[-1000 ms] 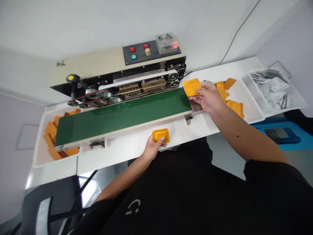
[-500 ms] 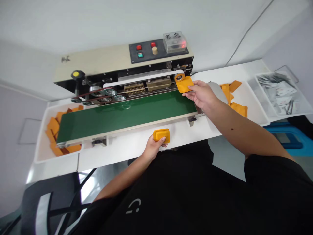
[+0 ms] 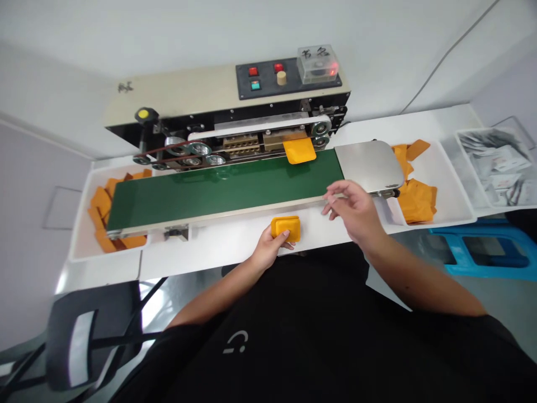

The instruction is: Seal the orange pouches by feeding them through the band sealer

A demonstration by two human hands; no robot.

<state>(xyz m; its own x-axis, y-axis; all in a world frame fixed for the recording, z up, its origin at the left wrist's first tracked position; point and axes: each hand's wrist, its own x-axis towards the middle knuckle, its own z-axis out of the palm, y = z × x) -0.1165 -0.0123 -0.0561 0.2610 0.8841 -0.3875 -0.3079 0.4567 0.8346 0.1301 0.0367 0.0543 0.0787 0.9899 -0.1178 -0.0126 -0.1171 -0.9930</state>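
Observation:
My left hand [image 3: 272,246] grips a small stack of yellow pouches [image 3: 287,228] over the white table's front edge, thumb on top. In front of the belt's right part hovers my right hand [image 3: 351,212], empty, with its fingers apart and slightly curled. A single yellow pouch [image 3: 300,151] hangs by its upper edge in the band sealing machine [image 3: 180,106], just left of the right-hand rollers. Its lower part lies over the green conveyor belt [image 3: 226,193]. The pouches' contents are hidden.
A white bin [image 3: 455,184] with orange-yellow pouches stands right of the metal plate [image 3: 369,165]. Beyond it is a clear bin [image 3: 476,179] of silvery packets. Another white bin [image 3: 81,224] with pouches sits under the belt's left end. A blue stool [image 3: 457,252] and black chair [image 3: 96,330] flank me.
My right hand has let go of the yellow pouch and drawn back toward me. The pouch has moved left into the machine. My left hand still holds its stack.

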